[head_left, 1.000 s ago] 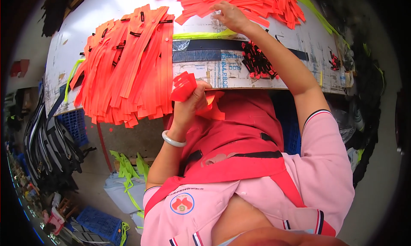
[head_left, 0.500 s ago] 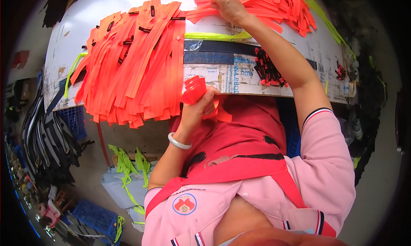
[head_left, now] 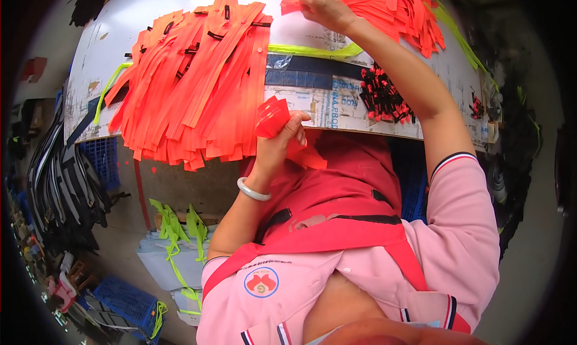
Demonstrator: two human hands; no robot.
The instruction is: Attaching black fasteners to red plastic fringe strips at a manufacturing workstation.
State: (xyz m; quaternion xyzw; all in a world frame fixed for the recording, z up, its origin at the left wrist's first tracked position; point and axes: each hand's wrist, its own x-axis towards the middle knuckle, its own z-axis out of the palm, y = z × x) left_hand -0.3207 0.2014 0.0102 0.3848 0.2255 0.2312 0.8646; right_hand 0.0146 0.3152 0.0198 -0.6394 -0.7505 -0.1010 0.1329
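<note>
My left hand (head_left: 279,142) is closed around a folded bundle of orange-red fabric strips (head_left: 273,118), in front of the table's near edge. Its loose ends hang below the fist over my apron. At the far side my right hand (head_left: 327,13) is curled, fingertips together, beside a pile of orange-red strips (head_left: 399,15); anything between its fingers is too small to make out. Another large pile of orange-red strips (head_left: 198,93), looking like zipper tapes with black pulls (head_left: 214,35), covers the left of the table and overhangs its near edge.
Small black-and-red pieces (head_left: 384,96) are heaped on the white worktable (head_left: 300,99) below my right forearm. A yellow-green band (head_left: 318,51) lies across the top. Black straps (head_left: 54,183) hang at left, and a blue crate (head_left: 126,303) stands on the floor.
My right hand has come slightly right, away from the strip ends it was touching. My left hand still grips its bundle, raised a little. The whole view has shifted slightly.
</note>
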